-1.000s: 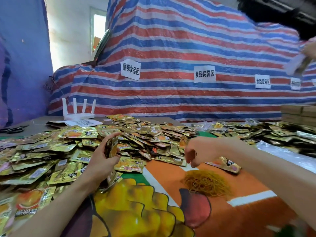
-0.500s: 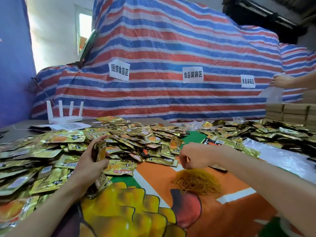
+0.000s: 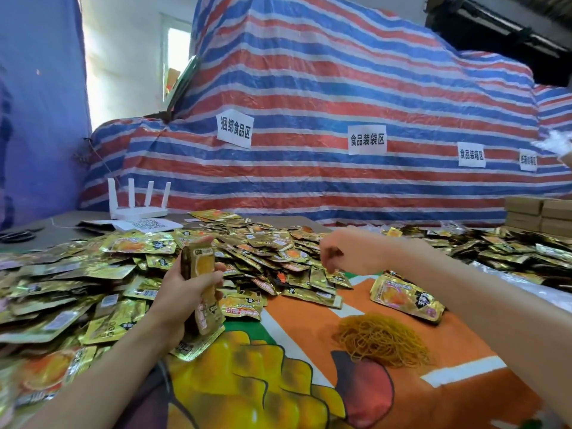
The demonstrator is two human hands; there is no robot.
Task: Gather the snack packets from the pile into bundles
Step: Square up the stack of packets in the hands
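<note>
Head view: left hand (image 3: 181, 294) grips packet stack (image 3: 201, 265) upright; right hand (image 3: 353, 255), curled, contents indeterminate, hovers rightward at the pile (image 3: 272, 253) edge.

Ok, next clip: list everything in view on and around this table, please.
Gold foil snack packets: many, gold, piled left and centre.
Second packet pile: one, gold, far right.
Upright packet stack: one, gold, held, left of centre.
Lone gold packet: one, gold, apart, right of centre.
Tan rubber bands: one heap, tan, centre right.
White four-antenna router: one, white, back left.
Red-blue-white striped tarpaulin: one, behind the piles.
White paper signs: four, on tarpaulin.
Brown cardboard boxes: stacked, count unclear, far right.
Left hand: one, grips the stack.
Right hand: one, fingers curled above pile; contents unclear.
</note>
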